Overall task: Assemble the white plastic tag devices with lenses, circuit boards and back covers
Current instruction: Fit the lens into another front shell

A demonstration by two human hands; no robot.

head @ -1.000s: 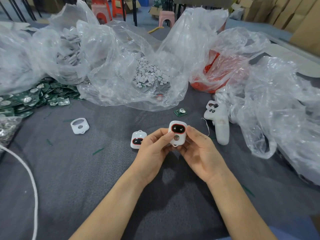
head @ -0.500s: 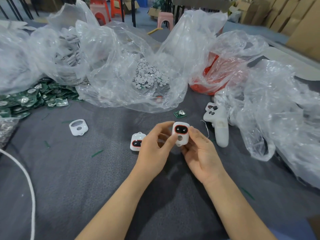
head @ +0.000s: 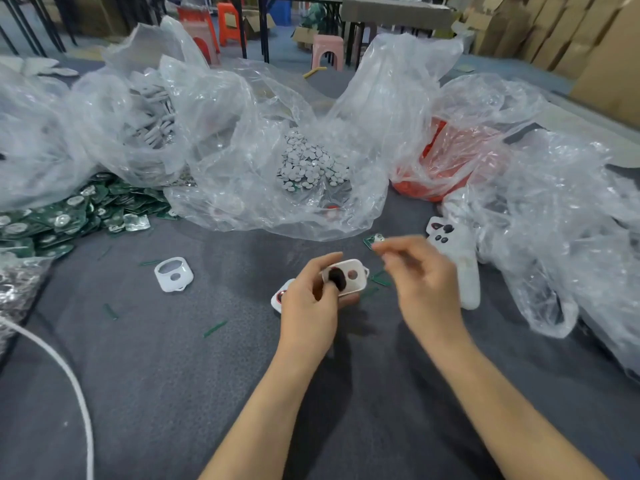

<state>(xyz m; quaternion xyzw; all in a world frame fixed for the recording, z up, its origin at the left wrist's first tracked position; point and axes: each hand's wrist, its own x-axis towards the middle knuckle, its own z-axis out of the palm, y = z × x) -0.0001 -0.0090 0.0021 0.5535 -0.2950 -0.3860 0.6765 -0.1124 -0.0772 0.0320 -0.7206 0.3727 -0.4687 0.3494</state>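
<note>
White plastic tag shell (head: 361,283), a rounded rectangle, is held just above a grey felt tabletop (head: 173,375) at centre frame, gripped in the curled fingers of the person's left hand (head: 308,306). Crumpled clear plastic bags (head: 242,133) ring the far side. One holds pale grey discs (head: 311,161) and another red parts (head: 443,157), while a heap of green circuit boards (head: 52,220) spills out at far left. The right hand (head: 426,282), blurred, hangs apart from the shell with fingers loosely bent; whether it pinches anything cannot be told. A second white tag with a red-rimmed lens (head: 279,296) lies partly hidden behind the left hand, where a careless wrist could knock it. A dark oval lens (head: 335,277) sits in the shell's larger window beside the left thumb. With one hand on the shell, the lens looks liable to tip out if the thumb eases off. A single small green circuit board (head: 372,240) lies loose near the right fingertips, just beside a bag's edge. A hasty reach could flick it under the plastic.
</note>
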